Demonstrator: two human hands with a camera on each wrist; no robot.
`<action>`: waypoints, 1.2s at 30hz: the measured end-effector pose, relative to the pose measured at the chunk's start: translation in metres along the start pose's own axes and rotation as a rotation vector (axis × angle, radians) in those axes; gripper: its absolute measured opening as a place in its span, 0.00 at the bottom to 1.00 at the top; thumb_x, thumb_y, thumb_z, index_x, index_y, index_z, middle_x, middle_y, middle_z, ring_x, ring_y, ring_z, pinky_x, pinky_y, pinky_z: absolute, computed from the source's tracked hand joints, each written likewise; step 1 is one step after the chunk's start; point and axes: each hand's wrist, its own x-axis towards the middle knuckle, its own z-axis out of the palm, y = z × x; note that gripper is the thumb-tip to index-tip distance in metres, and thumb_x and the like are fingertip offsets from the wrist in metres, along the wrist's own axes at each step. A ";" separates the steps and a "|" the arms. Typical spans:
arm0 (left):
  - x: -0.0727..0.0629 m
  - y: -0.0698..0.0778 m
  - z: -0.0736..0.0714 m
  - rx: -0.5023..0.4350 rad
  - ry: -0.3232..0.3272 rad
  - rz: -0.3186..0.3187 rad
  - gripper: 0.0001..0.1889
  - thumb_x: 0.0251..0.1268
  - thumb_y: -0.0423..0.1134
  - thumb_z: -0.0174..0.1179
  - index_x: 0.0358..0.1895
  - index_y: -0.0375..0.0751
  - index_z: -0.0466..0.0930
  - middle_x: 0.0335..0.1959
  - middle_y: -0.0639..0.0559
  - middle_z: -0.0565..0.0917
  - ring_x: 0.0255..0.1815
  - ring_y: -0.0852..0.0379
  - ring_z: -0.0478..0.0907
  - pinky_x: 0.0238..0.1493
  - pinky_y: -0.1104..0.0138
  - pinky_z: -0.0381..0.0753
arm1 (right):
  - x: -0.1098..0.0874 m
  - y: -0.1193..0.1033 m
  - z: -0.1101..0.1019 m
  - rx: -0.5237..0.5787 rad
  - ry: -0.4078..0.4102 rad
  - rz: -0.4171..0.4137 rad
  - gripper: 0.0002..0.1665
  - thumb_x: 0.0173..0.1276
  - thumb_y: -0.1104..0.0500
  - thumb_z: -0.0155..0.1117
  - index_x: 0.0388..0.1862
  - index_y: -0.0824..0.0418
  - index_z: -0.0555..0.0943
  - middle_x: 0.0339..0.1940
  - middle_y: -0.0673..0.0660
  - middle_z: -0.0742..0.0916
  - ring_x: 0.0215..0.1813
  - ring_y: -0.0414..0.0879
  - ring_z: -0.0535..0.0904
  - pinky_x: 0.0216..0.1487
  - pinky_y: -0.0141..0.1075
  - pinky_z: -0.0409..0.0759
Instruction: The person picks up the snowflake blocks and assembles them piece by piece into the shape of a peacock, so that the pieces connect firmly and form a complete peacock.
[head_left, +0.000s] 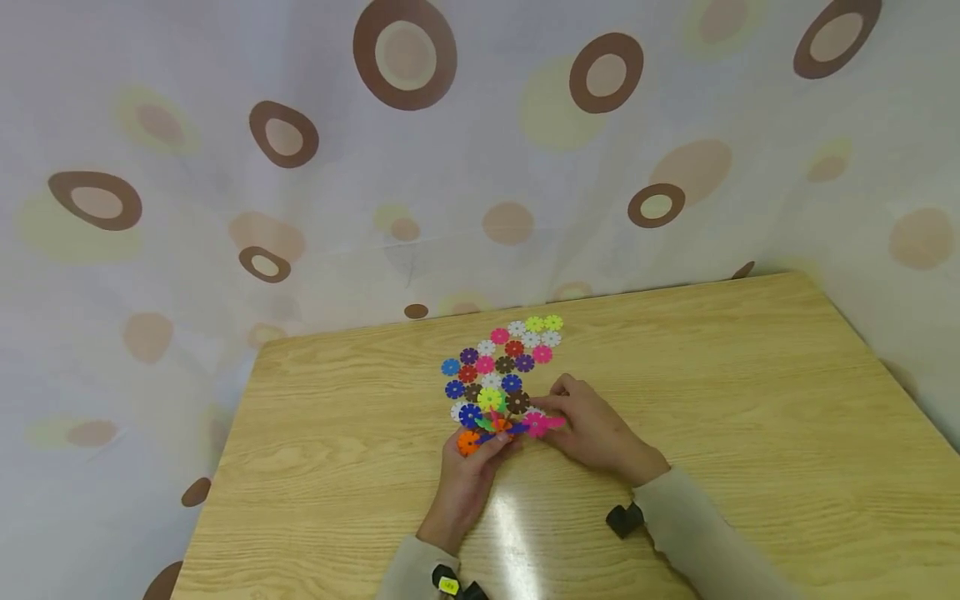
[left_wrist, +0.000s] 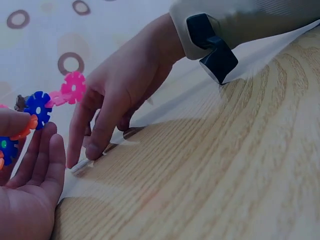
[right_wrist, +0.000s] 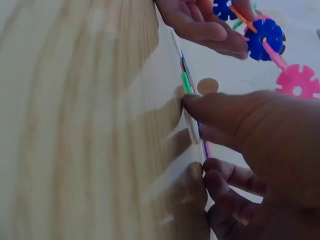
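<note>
My left hand (head_left: 459, 492) grips a small linked piece of plastic snowflake discs, with an orange disc (head_left: 468, 442), a blue disc (left_wrist: 38, 116) and a pink disc (left_wrist: 75, 88) joined through their slots. The thumb lies on top of it. On the table, my right hand (head_left: 600, 432) reaches down just right of that piece. Its thumb and index finger pinch the edges of a white disc (left_wrist: 80, 166) flat on the wood. Beyond both hands, rows of loose discs (head_left: 485, 364) in many colours lie spread out; the held piece hides the nearest ones.
The wooden table (head_left: 750, 400) meets a patterned cloth backdrop (head_left: 465, 167) at its back edge. Black camera mounts (head_left: 625, 521) sit on both wrists over light sleeves (head_left: 697, 533).
</note>
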 end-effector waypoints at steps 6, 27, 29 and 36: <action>0.002 -0.002 0.000 0.004 0.001 -0.010 0.25 0.72 0.23 0.62 0.71 0.31 0.74 0.55 0.54 0.89 0.52 0.56 0.91 0.64 0.58 0.91 | -0.001 -0.003 -0.002 0.012 -0.027 0.074 0.17 0.71 0.58 0.79 0.56 0.61 0.89 0.47 0.52 0.84 0.50 0.45 0.80 0.53 0.43 0.85; 0.000 -0.001 -0.002 0.031 -0.033 0.008 0.24 0.75 0.24 0.61 0.72 0.32 0.73 0.55 0.53 0.92 0.52 0.53 0.93 0.63 0.56 0.92 | -0.010 -0.025 -0.036 0.481 0.158 0.242 0.10 0.74 0.58 0.77 0.48 0.61 0.87 0.34 0.56 0.94 0.35 0.54 0.90 0.35 0.33 0.87; 0.000 -0.001 -0.001 0.034 -0.027 0.007 0.24 0.75 0.23 0.61 0.72 0.32 0.73 0.54 0.53 0.92 0.52 0.53 0.93 0.62 0.56 0.92 | -0.010 -0.030 -0.034 0.454 0.181 0.238 0.09 0.73 0.59 0.78 0.46 0.61 0.87 0.32 0.55 0.94 0.33 0.49 0.89 0.35 0.32 0.86; 0.000 0.000 0.000 0.040 -0.026 -0.001 0.26 0.75 0.22 0.62 0.73 0.30 0.72 0.54 0.52 0.91 0.50 0.54 0.93 0.62 0.55 0.92 | -0.011 -0.034 -0.031 0.404 0.225 0.245 0.07 0.72 0.60 0.78 0.44 0.60 0.88 0.31 0.53 0.94 0.32 0.42 0.88 0.35 0.31 0.85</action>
